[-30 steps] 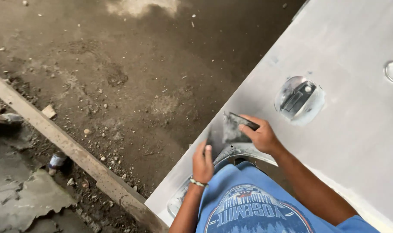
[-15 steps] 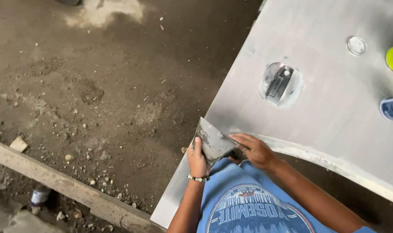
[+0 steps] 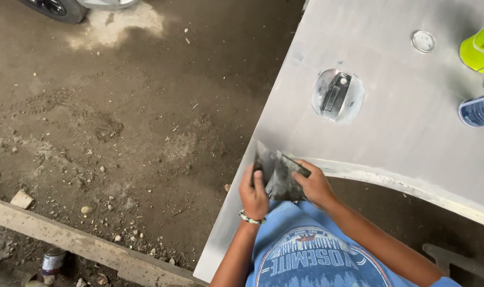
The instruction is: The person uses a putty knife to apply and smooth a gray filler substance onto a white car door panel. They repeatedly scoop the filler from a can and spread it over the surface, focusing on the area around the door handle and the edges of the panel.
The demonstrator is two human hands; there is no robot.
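Observation:
My left hand (image 3: pixel 253 192) and my right hand (image 3: pixel 313 184) both hold thin grey putty spreaders (image 3: pixel 277 170) smeared with dark filler, the blades overlapping between the hands. They are over the lower edge of a large grey sanded body panel (image 3: pixel 406 122). The panel has a recessed metal door handle (image 3: pixel 336 95) above my hands and a curved, pale-edged cutout to the right. A beaded bracelet is on my left wrist.
On the panel at the upper right lie a small round cap (image 3: pixel 423 41), a yellow-green cap (image 3: pixel 480 49) and a blue-and-white spray can (image 3: pixel 477 110). Dirt floor spreads left, with a wooden plank (image 3: pixel 82 242), a small tin (image 3: pixel 53 261) and a tyre (image 3: pixel 53 7) at the top.
The view has swung left and down. My hands came together: the right hand, earlier working a spreader on the panel, now meets the left, and the blades overlap.

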